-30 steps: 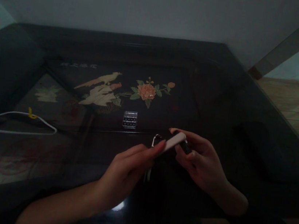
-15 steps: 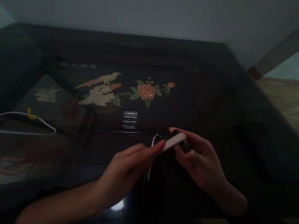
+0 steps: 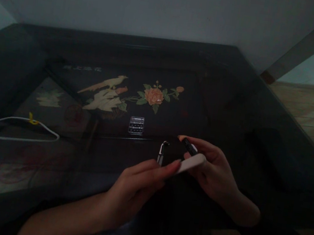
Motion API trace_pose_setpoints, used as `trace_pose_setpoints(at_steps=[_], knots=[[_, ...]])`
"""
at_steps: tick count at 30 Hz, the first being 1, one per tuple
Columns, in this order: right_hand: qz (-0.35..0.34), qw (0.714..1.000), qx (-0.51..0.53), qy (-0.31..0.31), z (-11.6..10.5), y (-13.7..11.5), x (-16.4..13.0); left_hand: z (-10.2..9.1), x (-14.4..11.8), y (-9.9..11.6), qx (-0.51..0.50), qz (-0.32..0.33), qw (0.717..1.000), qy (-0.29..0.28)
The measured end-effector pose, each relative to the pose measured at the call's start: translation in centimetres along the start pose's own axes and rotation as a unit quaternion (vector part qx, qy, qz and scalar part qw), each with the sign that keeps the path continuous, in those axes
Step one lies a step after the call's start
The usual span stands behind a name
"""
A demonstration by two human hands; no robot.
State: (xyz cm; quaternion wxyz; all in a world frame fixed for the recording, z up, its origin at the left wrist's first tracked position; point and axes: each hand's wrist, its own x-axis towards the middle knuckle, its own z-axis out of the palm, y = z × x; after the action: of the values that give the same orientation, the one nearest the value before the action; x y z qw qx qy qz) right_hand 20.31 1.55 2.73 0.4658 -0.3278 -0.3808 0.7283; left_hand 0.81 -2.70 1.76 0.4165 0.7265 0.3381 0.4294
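White stick (image 3: pixel 192 163) lower than before

Lighting: very dim, murky overall. Brightest area: pale floor right of the dark glossy counter (image 3: pixel 236 89). Faint sheen on counter's near edge. Detail: hands soft, grainy. Edges: straight lines bowed, corners darkened.
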Motion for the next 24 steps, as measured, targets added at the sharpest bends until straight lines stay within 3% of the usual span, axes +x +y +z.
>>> trace_pose_setpoints(at_steps=[4,8,12,17,21,24], knots=[[-0.002,1.000,0.005,-0.006,-0.05,0.02,0.03,-0.18,0.09,-0.05,0.033,-0.035,0.998,0.033],[0.009,1.000,0.001,0.005,-0.17,0.07,0.10,-0.18,0.12,0.11,0.024,0.008,1.000,-0.001],[0.000,1.000,-0.002,0.003,-0.03,-0.06,0.10,-0.14,0.20,0.24,0.034,-0.024,0.999,0.029],[0.002,1.000,-0.005,0.015,0.10,-0.11,-0.06,-0.12,0.12,0.42,0.008,-0.006,1.000,0.004],[-0.006,1.000,0.000,0.002,-0.14,0.11,0.03,-0.07,0.11,0.23,0.033,-0.043,0.998,0.036],[-0.003,1.000,-0.012,0.008,-0.23,0.18,0.05,0.00,0.03,0.16,0.015,-0.006,1.000,0.011]])
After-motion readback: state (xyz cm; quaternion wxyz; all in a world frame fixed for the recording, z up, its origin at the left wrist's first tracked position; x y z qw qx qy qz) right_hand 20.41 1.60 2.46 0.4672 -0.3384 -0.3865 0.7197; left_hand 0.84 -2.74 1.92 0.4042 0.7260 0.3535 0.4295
